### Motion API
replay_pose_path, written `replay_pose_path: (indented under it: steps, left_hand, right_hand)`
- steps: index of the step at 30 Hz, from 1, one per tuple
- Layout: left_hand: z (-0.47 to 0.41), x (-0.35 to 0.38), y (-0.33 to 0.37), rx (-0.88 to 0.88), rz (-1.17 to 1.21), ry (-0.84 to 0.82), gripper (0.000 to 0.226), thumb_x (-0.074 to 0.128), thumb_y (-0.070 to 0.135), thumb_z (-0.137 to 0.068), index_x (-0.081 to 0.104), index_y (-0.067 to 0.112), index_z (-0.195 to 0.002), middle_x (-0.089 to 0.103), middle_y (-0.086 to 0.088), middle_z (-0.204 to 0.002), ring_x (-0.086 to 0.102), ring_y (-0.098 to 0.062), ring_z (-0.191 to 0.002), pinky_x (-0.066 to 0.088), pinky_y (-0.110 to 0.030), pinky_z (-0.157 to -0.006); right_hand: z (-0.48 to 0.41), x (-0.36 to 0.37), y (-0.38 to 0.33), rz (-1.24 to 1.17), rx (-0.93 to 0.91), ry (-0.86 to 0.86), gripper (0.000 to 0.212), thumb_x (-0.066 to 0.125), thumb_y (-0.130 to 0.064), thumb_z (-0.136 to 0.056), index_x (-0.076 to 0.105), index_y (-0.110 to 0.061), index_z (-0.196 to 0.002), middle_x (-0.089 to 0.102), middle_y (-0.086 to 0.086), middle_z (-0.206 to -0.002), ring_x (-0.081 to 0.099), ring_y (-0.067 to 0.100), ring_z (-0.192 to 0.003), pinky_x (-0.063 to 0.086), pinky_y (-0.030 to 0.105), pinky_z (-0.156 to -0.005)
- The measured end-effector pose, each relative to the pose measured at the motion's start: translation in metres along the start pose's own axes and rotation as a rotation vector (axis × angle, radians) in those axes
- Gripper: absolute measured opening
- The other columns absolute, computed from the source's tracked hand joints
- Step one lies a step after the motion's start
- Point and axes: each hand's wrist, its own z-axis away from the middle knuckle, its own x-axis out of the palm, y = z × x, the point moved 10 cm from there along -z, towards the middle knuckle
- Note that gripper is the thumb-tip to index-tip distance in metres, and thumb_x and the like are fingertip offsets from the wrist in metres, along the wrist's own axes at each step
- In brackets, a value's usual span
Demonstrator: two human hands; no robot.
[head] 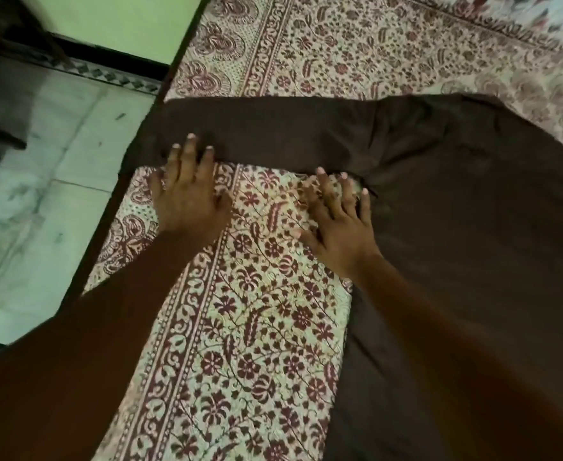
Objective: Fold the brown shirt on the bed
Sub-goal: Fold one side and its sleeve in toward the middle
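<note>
The brown shirt (456, 211) lies spread flat on the bed, its body filling the right side and one long sleeve stretched leftward to the bed's edge. My left hand (188, 191) lies palm down, fingers apart, with the fingertips resting on the sleeve near its cuff end. My right hand (340, 224) is flat too, fingers spread, its tips touching the shirt where the sleeve meets the body at the underarm. Neither hand grips the cloth.
The bed is covered by a cream sheet with maroon floral print (256, 327). Its left edge (107, 224) runs diagonally, with a pale tiled floor (40, 181) below. A green wall with a dark skirting (117, 24) stands at the top left.
</note>
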Motion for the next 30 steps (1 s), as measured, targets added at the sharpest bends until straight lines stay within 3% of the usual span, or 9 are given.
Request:
replay_pose_path:
  steps: [3, 7, 10, 15, 19, 21, 23, 26, 30]
  left_hand:
    - [-0.009, 0.001, -0.040, -0.078, 0.018, -0.010, 0.081, 0.040, 0.060, -0.093, 0.022, 0.024, -0.162, 0.012, -0.004, -0.174, 0.013, -0.030, -0.159, 0.016, -0.064, -0.121]
    - [-0.002, 0.002, -0.066, -0.060, 0.074, 0.010, 0.083, 0.028, 0.068, -0.095, 0.016, 0.025, -0.165, 0.008, 0.002, -0.175, 0.010, -0.022, -0.160, 0.012, -0.057, -0.125]
    - [0.005, 0.003, -0.086, -0.133, 0.184, 0.008, 0.081, 0.028, 0.066, -0.097, 0.012, 0.025, -0.165, 0.007, -0.001, -0.175, 0.013, -0.026, -0.160, 0.017, -0.056, -0.124]
    - [-0.002, 0.002, -0.137, -0.473, 0.424, -0.018, 0.073, 0.028, 0.064, -0.103, 0.023, 0.024, -0.163, 0.022, -0.011, -0.171, 0.023, -0.033, -0.156, 0.017, -0.060, -0.122]
    - [-0.012, 0.031, -0.184, -0.804, 0.779, -0.162, 0.083, 0.031, 0.077, -0.097, 0.031, 0.024, -0.161, 0.039, -0.016, -0.163, 0.038, -0.041, -0.148, 0.026, -0.057, -0.123]
    - [-0.023, 0.056, -0.198, -0.919, 0.983, -0.253, 0.104, 0.041, 0.090, -0.077, 0.048, 0.019, -0.152, 0.051, -0.017, -0.155, 0.051, -0.041, -0.137, 0.036, -0.054, -0.119]
    - [-0.032, 0.079, -0.208, -1.003, 1.182, -0.264, 0.102, 0.063, 0.079, -0.059, 0.064, 0.012, -0.136, 0.067, -0.016, -0.135, 0.065, -0.038, -0.119, 0.048, -0.050, -0.110]
    - [-0.031, 0.050, -0.204, -1.090, 1.363, -0.122, 0.059, 0.084, 0.041, -0.073, 0.072, 0.003, -0.116, 0.074, -0.013, -0.109, 0.071, -0.032, -0.098, 0.058, -0.040, -0.092]
    - [-0.035, 0.030, -0.216, -1.058, 1.419, 0.200, 0.019, 0.078, 0.005, -0.084, 0.079, 0.008, -0.103, 0.079, -0.011, -0.097, 0.076, -0.026, -0.087, 0.061, -0.032, -0.072]
  right_hand:
    - [-0.049, -0.026, -0.003, -0.067, 0.130, 0.174, 0.083, 0.026, -0.070, -0.102, 0.004, -0.024, -0.166, -0.009, 0.003, -0.174, -0.011, 0.031, -0.160, -0.001, 0.060, -0.127]
    - [-0.116, -0.012, -0.013, -0.116, 0.412, 0.034, 0.100, 0.014, -0.084, -0.093, 0.011, -0.015, -0.166, -0.004, 0.015, -0.173, -0.011, 0.036, -0.159, -0.008, 0.063, -0.125]
    - [-0.143, 0.002, -0.087, -0.026, 0.193, -0.030, 0.097, 0.011, -0.081, -0.093, -0.001, -0.017, -0.166, -0.010, 0.018, -0.172, -0.015, 0.038, -0.158, -0.015, 0.063, -0.121]
    - [-0.162, -0.006, -0.195, -0.119, -0.296, 0.008, 0.075, 0.014, -0.070, -0.099, 0.012, -0.035, -0.165, 0.001, 0.002, -0.175, -0.001, 0.025, -0.161, 0.004, 0.062, -0.126]
    - [-0.188, -0.005, -0.147, -0.230, 0.253, 0.081, 0.075, 0.020, -0.075, -0.100, 0.010, -0.038, -0.164, -0.003, 0.006, -0.174, -0.008, 0.036, -0.159, -0.004, 0.064, -0.125]
    - [-0.193, -0.002, -0.160, -0.170, 0.265, 0.068, 0.077, 0.019, -0.074, -0.099, 0.009, -0.035, -0.165, -0.004, 0.004, -0.174, -0.011, 0.042, -0.158, -0.006, 0.068, -0.122]
    - [-0.194, -0.005, -0.203, -0.102, -0.011, 0.069, 0.070, 0.019, -0.068, -0.102, 0.013, -0.036, -0.164, 0.000, 0.000, -0.175, -0.006, 0.040, -0.159, -0.002, 0.069, -0.122]
    - [-0.179, -0.008, -0.242, -0.086, -0.332, 0.064, 0.060, 0.018, -0.059, -0.105, 0.028, -0.040, -0.161, 0.009, -0.003, -0.174, 0.004, 0.031, -0.160, 0.007, 0.063, -0.125]
    - [-0.173, -0.012, -0.203, -0.268, -0.061, 0.107, 0.058, 0.022, -0.050, -0.109, 0.026, -0.030, -0.163, 0.011, -0.001, -0.174, 0.004, 0.025, -0.161, 0.007, 0.052, -0.128]
